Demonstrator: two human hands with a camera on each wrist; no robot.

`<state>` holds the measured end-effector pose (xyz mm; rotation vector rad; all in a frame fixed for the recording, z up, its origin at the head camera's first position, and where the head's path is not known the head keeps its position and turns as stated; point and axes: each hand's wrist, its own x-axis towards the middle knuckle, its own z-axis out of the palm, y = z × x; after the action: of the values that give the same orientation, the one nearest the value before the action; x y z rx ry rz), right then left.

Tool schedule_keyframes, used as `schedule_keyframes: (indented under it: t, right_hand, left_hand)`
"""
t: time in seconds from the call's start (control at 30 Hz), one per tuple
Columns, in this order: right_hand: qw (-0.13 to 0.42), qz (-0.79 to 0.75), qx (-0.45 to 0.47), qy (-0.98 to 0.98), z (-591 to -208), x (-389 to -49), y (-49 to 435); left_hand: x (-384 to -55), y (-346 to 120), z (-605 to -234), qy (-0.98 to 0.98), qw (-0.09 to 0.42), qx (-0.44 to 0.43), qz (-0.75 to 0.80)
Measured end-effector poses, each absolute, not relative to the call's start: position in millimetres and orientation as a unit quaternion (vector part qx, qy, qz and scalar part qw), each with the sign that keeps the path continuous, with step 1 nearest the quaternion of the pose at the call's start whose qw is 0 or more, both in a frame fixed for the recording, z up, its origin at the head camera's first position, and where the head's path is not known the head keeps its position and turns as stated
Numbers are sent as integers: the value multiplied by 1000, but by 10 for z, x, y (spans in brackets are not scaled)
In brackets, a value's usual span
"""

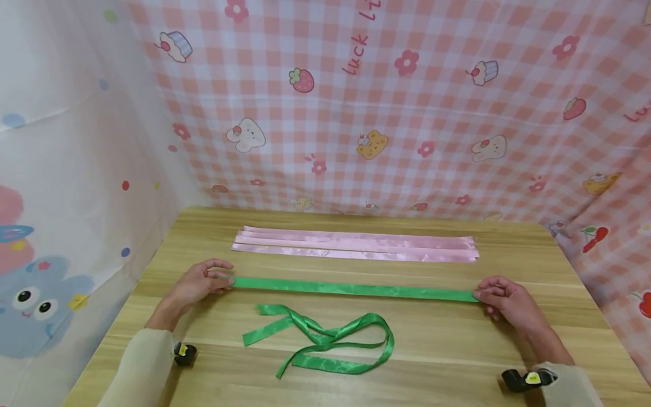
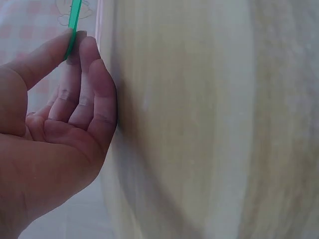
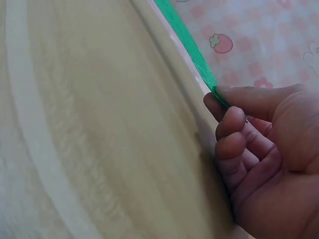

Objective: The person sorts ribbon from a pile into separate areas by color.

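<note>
A green ribbon (image 1: 356, 289) is stretched straight across the table, its two ends held by the two hands. My left hand (image 1: 203, 282) pinches the left end between thumb and fingertips, as the ribbon end (image 2: 74, 30) in the left wrist view confirms. At the other end my right hand (image 1: 506, 299) grips the ribbon (image 3: 192, 50) between thumb and index finger, with the other fingers curled below. Nearer the body lies a loose, looped green ribbon (image 1: 346, 367). Beyond the taut one, several pink ribbon strips (image 1: 356, 244) lie side by side.
The wooden table (image 1: 447, 350) has its far edge against a pink checked cloth (image 1: 325, 113). A white patterned cloth (image 1: 76, 141) hangs on the left. Black wrist devices sit at the left cuff (image 1: 185, 354) and the right cuff (image 1: 524, 380).
</note>
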<state>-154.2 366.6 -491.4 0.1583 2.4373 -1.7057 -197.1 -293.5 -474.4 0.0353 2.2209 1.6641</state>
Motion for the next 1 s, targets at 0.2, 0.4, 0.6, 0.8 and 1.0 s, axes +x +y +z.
schedule_keyframes:
  t: [0.2,0.4,0.6,0.8,1.0]
  right_hand:
    - [95,-550,53,828,-4935,-1562,3678]
    - [107,-546,60,829,-4947,-1573,3696]
    - [109,-546,63,828,-4962,-1585,3714]
    - [104,-563,63,818,-4982,-1602,3730]
    - [100,-555,66,823,-4992,-1609,3731]
  left_hand:
    - [-1999,-2935,-4804,793,179,-8,582]
    - [-2017,-2966,-4851,802,187,-17,567]
    - [-2012,-2961,-4846,817,187,-16,545]
    - [-2008,-2945,-4840,829,186,-15,527]
    - [-2010,-2933,-4832,832,184,-19,522]
